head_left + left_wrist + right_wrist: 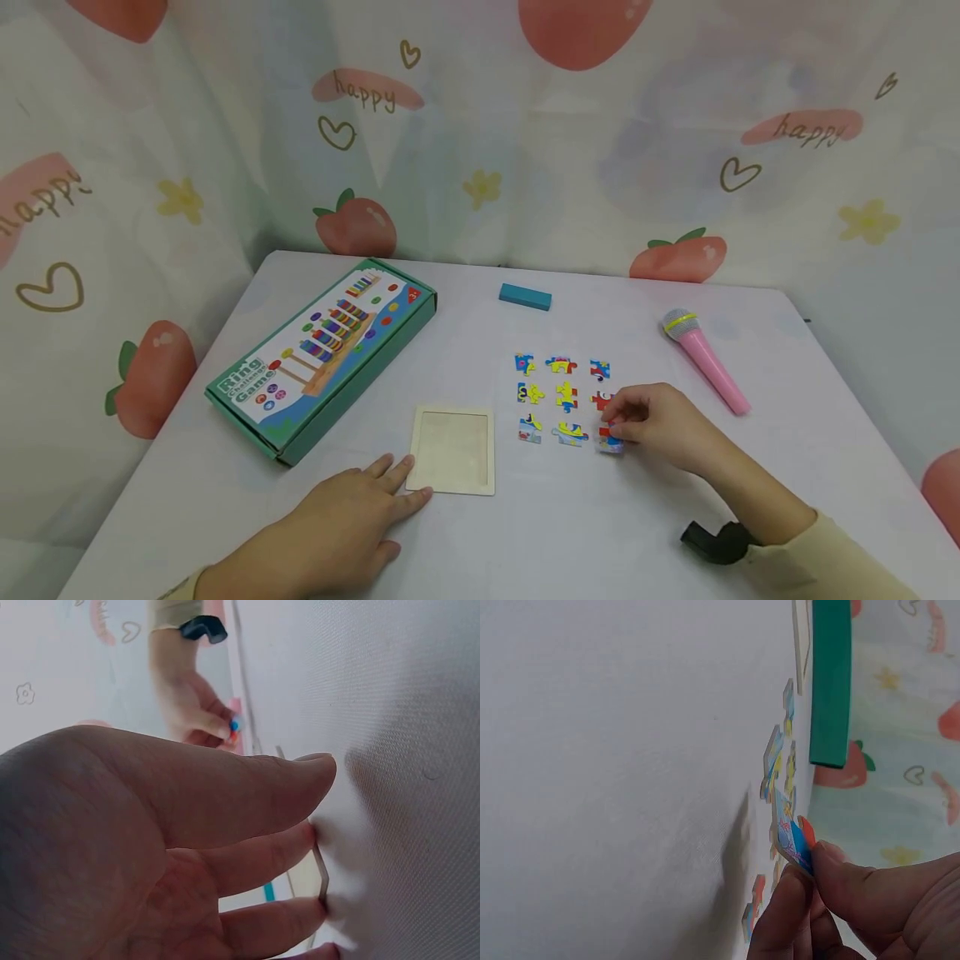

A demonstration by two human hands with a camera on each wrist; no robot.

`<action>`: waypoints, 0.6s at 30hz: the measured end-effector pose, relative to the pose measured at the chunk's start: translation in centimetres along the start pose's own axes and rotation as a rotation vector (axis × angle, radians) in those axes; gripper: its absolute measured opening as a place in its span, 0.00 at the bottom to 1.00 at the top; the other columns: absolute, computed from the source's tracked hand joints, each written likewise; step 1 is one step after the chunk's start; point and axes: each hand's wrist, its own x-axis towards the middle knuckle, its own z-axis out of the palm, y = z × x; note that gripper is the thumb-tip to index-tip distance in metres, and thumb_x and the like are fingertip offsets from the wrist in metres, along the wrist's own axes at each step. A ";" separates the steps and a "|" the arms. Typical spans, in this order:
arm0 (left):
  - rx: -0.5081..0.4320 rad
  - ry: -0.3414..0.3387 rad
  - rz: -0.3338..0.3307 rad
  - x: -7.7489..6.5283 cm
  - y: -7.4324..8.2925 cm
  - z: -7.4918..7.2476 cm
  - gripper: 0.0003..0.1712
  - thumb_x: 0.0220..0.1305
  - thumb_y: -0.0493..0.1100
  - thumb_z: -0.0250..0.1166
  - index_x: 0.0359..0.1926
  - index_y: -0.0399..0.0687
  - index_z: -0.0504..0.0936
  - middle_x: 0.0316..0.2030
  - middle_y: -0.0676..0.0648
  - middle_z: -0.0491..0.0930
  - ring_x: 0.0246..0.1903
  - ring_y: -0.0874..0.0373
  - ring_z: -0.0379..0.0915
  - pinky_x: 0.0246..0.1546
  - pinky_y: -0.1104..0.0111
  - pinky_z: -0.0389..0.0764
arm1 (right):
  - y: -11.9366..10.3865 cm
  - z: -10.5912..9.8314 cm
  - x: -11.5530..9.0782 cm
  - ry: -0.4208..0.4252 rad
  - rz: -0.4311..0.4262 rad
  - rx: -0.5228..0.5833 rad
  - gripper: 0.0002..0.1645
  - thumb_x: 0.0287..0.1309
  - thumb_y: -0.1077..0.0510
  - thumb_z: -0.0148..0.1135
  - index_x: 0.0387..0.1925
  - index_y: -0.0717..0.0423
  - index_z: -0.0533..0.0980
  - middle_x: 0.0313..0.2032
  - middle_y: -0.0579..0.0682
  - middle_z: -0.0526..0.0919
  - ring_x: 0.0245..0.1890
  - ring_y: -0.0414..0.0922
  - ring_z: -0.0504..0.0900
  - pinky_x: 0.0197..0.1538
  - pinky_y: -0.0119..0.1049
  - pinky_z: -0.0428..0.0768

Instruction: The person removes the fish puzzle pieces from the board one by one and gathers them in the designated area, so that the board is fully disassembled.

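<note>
My right hand [663, 425] pinches a jigsaw puzzle piece [791, 832] between thumb and fingers. Blue, red and pale printing shows on the piece, which stands tilted over the white table. Several other pieces lie in rows, such as a yellow and blue piece [571, 433] and a red piece [600, 401] partly covered by the fingers. Left of them is a square wooden puzzle tray [490, 454], its recess bare. With fingers extended, my left hand [330, 525] touches the tray's lower left corner; in the left wrist view, fingertips [315, 907] meet its edge.
A green ring game box [360, 367] lies at an angle on the left. Behind the pieces sits a blue block [525, 297]. A pink toy microphone [708, 362] lies on the right, beyond my right hand. Printed cloth hangs behind the table.
</note>
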 end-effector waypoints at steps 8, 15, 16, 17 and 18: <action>0.002 -0.002 0.004 0.0 0.0 -0.1 0.36 0.64 0.53 0.76 0.73 0.67 0.80 0.79 0.44 0.71 0.77 0.38 0.69 0.71 0.41 0.76 | 1.4 0.2 0.5 0.012 0.024 -0.037 0.04 0.65 0.63 0.74 0.38 0.50 0.87 0.34 0.46 0.85 0.40 0.45 0.79 0.37 0.28 0.79; -0.006 -0.002 0.018 0.2 -0.3 -0.2 0.34 0.67 0.53 0.74 0.73 0.68 0.79 0.79 0.44 0.71 0.77 0.40 0.69 0.72 0.42 0.76 | 1.2 1.1 0.7 0.079 0.055 -0.164 0.06 0.64 0.61 0.75 0.38 0.47 0.86 0.35 0.44 0.85 0.41 0.45 0.80 0.42 0.33 0.80; -0.010 0.007 0.019 0.2 -0.3 -0.3 0.34 0.67 0.53 0.74 0.73 0.68 0.80 0.78 0.44 0.72 0.77 0.40 0.70 0.72 0.42 0.76 | 1.1 1.2 0.7 0.086 0.054 -0.176 0.06 0.64 0.61 0.75 0.38 0.47 0.86 0.35 0.44 0.85 0.41 0.44 0.80 0.42 0.34 0.80; -0.017 0.015 0.019 0.3 -0.3 -0.3 0.33 0.67 0.53 0.74 0.73 0.67 0.80 0.78 0.44 0.72 0.76 0.40 0.71 0.71 0.42 0.77 | 1.0 1.3 0.7 0.093 0.053 -0.187 0.06 0.63 0.61 0.75 0.38 0.47 0.86 0.35 0.44 0.85 0.40 0.44 0.80 0.42 0.34 0.80; -0.026 0.021 0.017 0.3 -0.3 -0.3 0.32 0.68 0.53 0.73 0.72 0.66 0.81 0.77 0.45 0.73 0.76 0.41 0.71 0.71 0.42 0.77 | 0.9 1.4 0.7 0.098 0.052 -0.191 0.06 0.63 0.62 0.75 0.38 0.47 0.86 0.34 0.43 0.85 0.40 0.44 0.80 0.43 0.35 0.80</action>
